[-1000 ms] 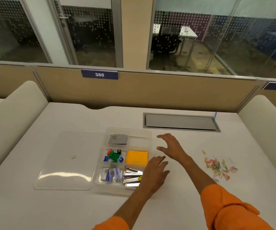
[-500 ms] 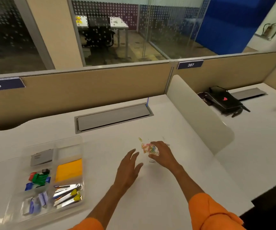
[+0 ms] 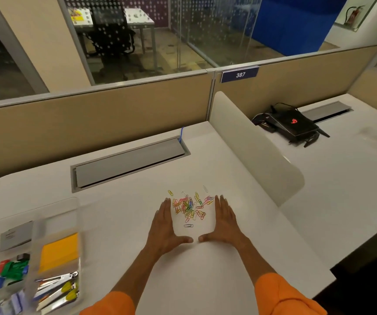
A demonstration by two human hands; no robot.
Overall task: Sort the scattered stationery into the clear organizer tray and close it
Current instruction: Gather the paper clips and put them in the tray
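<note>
Flanking paper clips [image 3: 191,206] — left hand [image 3: 166,226], right hand [image 3: 225,223] flat, fingers straight, holding nothing.

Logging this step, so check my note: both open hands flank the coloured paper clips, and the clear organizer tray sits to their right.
One point is wrong: the head view shows the clear organizer tray to their left, not right. The rest holds: the left hand and right hand, both open, flank the coloured paper clips.
</note>
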